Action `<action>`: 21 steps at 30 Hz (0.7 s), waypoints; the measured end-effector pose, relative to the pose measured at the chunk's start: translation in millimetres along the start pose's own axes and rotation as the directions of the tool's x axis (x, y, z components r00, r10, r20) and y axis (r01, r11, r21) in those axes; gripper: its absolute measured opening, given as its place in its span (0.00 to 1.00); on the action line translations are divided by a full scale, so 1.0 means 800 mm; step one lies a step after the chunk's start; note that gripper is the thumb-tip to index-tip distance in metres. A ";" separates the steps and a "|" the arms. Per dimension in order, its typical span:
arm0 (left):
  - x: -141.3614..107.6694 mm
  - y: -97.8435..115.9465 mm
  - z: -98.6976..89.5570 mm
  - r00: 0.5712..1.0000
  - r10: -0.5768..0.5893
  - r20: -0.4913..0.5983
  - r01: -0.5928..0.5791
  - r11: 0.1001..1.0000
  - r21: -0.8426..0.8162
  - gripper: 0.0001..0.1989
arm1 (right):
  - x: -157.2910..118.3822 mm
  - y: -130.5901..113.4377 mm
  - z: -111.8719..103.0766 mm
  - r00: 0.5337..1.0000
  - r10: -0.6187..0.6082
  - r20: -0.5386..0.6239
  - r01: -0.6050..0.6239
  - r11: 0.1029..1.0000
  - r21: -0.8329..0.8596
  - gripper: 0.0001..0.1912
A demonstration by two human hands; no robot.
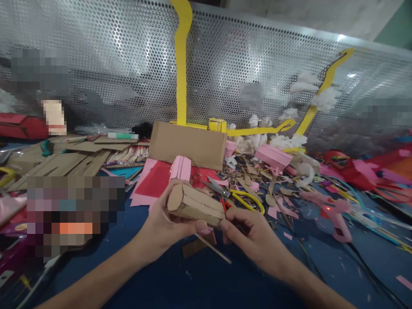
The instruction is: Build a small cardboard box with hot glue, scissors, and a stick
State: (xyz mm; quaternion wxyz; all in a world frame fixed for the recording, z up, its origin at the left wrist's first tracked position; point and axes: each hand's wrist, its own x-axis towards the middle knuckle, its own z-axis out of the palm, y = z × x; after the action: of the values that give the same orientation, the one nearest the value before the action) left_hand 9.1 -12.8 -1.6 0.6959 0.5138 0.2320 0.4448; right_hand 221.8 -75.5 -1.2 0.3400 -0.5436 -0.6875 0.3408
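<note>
A small faceted cardboard box is held between my two hands above the blue table. My left hand wraps round its left end, with the thumb along the near lower edge. At the box's right end, my right hand pinches the corner with thumb and fingers. Just behind it stands a similar pink box. Yellow-handled scissors lie beyond my right hand, blades pointing left. Under the box, a thin stick and a brown cardboard scrap lie on the table.
A pink glue gun with a lit red light lies at right, its cord trailing. Cardboard scraps litter the back middle. A brown cardboard panel stands behind. Cardboard strips pile up at left. A perforated metal screen closes off the back.
</note>
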 end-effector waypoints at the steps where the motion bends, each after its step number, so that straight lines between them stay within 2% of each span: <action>1: 0.000 0.000 0.000 1.000 0.011 -0.012 -0.011 1.000 0.003 0.29 | 0.000 0.001 0.000 1.000 0.004 0.005 -0.004 1.000 0.006 0.18; 7: 0.002 -0.004 -0.005 0.998 0.051 -0.032 -0.049 0.997 0.062 0.31 | 0.002 0.006 0.000 1.000 0.004 0.015 -0.004 1.000 0.006 0.16; 12: 0.002 -0.004 -0.006 0.999 0.019 -0.046 -0.017 0.999 0.041 0.28 | 0.002 0.007 -0.001 1.000 0.013 0.019 -0.014 0.999 0.047 0.16; 17: -0.001 0.000 -0.004 1.000 0.010 -0.024 -0.009 1.000 0.017 0.26 | 0.001 0.001 -0.005 1.000 -0.029 -0.003 0.029 0.993 0.118 0.17; 21: -0.004 0.002 -0.002 1.000 -0.005 -0.012 0.006 1.000 0.015 0.25 | -0.001 0.001 -0.003 1.000 -0.017 -0.001 0.017 0.998 0.055 0.17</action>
State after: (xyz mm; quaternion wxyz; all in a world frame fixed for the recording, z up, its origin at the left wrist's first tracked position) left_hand 6.1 -14.4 -1.2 0.6919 0.5157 0.2410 0.4442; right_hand 224.6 -76.0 -0.3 0.3579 -0.5284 -0.6823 0.3566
